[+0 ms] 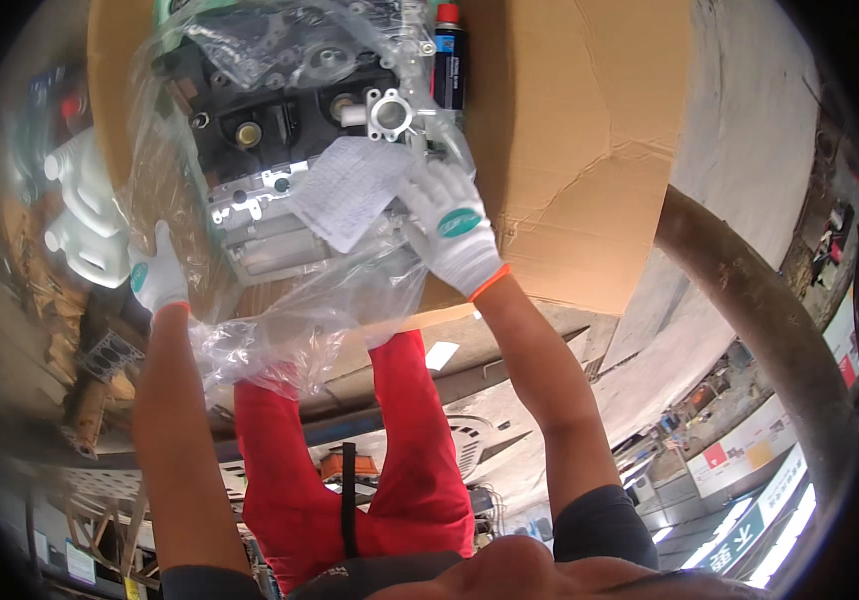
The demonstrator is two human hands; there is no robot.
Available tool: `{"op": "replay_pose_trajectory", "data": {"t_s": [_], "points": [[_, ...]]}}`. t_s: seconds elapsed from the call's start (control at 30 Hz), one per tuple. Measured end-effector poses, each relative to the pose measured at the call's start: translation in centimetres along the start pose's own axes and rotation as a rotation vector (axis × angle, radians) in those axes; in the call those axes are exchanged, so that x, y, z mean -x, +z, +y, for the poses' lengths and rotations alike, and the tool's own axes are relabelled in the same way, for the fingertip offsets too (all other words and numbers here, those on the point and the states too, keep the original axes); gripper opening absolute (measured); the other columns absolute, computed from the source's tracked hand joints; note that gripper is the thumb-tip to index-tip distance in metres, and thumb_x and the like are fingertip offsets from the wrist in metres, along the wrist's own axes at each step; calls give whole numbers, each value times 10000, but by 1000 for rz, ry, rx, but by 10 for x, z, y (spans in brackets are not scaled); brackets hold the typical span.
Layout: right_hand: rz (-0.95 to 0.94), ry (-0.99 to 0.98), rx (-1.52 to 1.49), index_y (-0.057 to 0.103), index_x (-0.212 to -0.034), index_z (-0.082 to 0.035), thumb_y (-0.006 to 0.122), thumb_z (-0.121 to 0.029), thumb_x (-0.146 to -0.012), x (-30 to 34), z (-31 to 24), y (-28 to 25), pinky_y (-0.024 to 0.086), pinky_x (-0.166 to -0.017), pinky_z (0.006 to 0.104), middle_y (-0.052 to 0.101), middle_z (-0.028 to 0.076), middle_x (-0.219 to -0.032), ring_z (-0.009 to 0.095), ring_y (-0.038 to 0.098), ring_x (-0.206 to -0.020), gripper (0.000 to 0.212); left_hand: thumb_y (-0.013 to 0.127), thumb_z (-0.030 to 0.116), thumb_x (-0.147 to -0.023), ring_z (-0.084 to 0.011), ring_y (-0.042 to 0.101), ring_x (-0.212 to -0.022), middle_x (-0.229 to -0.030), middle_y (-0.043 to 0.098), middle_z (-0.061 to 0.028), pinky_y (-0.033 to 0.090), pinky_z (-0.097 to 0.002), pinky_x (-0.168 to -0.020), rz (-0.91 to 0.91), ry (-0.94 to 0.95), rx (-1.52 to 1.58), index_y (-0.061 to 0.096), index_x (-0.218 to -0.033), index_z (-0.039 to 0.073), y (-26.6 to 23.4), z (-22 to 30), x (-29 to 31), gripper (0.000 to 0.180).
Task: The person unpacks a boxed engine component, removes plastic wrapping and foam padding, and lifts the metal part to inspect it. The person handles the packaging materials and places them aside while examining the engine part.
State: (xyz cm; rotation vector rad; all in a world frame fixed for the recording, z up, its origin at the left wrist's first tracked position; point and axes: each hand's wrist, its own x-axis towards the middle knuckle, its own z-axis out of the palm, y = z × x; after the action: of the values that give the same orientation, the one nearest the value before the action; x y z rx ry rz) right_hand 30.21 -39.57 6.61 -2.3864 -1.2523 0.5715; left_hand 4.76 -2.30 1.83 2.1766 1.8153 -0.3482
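A metal engine (280, 125) with a black cover lies in an open cardboard box (590, 170), partly wrapped in a clear plastic bag (280, 335). On top of it rests a white sheet of paper (350, 190) with faint lines. My right hand (452, 225), in a white glove with an orange cuff, lies at the sheet's right edge with its fingers stretched out. At the box's left side is my left hand (158, 275), gloved the same way, thumb pointing up against the plastic. Its other fingers are mostly hidden, so its grip is unclear.
A black spray can with a red cap (448, 55) stands inside the box beside the engine. Left of the box are white plastic jugs (90, 225). A thick curved brown tube or rim (760, 300) runs along the right.
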Motion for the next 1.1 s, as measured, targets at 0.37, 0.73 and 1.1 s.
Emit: {"op": "replay_pose_trajectory", "data": {"t_s": [0.37,0.73,1.1], "points": [[115,161,-197,618,-1379,-54,771,-184,-869,-2,5,28,460,-1123,579,649,195,-1296,399,622,-1232,549,569,712,-1010,-408,574,-1435,-1610,559,-221,448,-457,-1180,65,13,-104,402,-1668,44,8,-2,0,952],[162,216,28,545,-1521,-76,879,-143,-788,-88,19,32,434,-1193,531,570,198,-1520,435,508,-1419,808,608,714,-988,-420,558,-1449,-1614,543,-247,431,-460,-1199,63,3,-17,442,-1633,0,7,-13,-8,976],[182,123,-48,670,-1314,-99,845,-50,-760,-113,24,32,570,-966,467,731,141,-1257,373,709,-1124,583,641,659,-996,-423,644,-1337,-1484,648,-256,492,-462,-1125,-53,-55,79,520,-1569,-14,0,-15,-10,892]]}}
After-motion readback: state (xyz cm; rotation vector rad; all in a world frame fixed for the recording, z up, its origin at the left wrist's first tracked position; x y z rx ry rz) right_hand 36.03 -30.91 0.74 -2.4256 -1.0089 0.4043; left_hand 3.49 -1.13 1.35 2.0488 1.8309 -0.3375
